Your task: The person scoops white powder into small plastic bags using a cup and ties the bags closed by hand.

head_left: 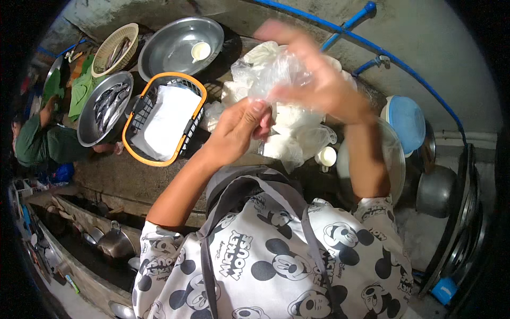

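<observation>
My left hand (243,121) pinches the gathered neck of a clear plastic bag (279,75). Blurred by motion, my right hand (324,85) is around the bag's far side, its thumb near my left fingers and its other fingers spread away. Beneath both hands lies a pile of clear bags with white contents (285,147); what the contents are, I cannot tell. A small white cup (327,156) stands at the pile's near right. Left of my hands is a black plastic basket with an orange rim (170,161), holding white plastic sheets or bags (171,119).
A large metal basin (167,52) holds a pale cup (201,51). Fish lie in a metal bowl (85,115) and a beige strainer basket (133,36). A person in green (59,141) sits left. Blue pipe (406,67) runs along the wall; a large tub (392,155) stands right.
</observation>
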`<state>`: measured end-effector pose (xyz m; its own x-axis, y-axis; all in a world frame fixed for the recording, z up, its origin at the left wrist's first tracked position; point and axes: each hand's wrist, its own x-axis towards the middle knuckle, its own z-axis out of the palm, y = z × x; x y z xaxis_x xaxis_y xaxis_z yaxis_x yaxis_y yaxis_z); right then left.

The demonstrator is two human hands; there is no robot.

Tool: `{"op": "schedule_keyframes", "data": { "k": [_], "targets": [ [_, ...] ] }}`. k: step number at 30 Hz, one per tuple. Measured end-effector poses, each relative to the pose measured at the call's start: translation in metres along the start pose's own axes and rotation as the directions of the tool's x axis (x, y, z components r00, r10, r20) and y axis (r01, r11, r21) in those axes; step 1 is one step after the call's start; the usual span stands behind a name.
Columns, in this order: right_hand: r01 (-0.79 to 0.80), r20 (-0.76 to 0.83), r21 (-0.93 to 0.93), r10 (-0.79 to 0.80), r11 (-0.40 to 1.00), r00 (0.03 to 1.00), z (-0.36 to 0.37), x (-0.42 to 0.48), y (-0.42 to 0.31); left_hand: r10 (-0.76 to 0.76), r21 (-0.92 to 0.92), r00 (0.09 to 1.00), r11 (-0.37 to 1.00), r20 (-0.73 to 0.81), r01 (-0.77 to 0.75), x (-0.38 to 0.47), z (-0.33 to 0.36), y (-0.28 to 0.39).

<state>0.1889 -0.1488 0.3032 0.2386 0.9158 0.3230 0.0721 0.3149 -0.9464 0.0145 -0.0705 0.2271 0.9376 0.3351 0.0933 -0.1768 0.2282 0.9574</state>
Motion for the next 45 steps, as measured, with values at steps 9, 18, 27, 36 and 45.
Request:
{"op": "schedule_keyframes", "data": {
  "k": [9, 18, 27, 36, 45],
  "targets": [
    [0.165, -0.151, -0.272, -0.212, 0.948, 0.966, -0.010, -0.029, 0.005, -0.348, -0.034, 0.936, 0.936, 0.057, 0.350, -0.010, 0.007, 0.010],
    [-0.658, 0.391, -0.058, 0.623, 0.751, 0.677, 0.011, -0.065, 0.063, -0.283, 0.754, 0.926, 0.656, 0.250, -0.003, 0.005, -0.016, 0.020],
    [-0.278, 0.280, 0.960, -0.091, 0.036, 0.956, 0.039, -0.088, 0.034, 0.431, 0.761, 0.811, 0.339, 0.396, -0.553, 0.072, 0.043, 0.071],
    [0.030, -0.410, 0.633, 0.302, 0.773, 0.860, 0.014, -0.056, 0.025, 0.400, 0.466, 0.872, 0.737, 0.282, -0.489, 0.048, 0.046, 0.101],
    [0.399, 0.327, -0.676, -0.232, 0.620, 0.916, 0.010, 0.022, 0.076, 0.258, 0.948, 0.961, 0.319, -0.099, 0.012, 0.021, -0.038, 0.022]
  ]
}}
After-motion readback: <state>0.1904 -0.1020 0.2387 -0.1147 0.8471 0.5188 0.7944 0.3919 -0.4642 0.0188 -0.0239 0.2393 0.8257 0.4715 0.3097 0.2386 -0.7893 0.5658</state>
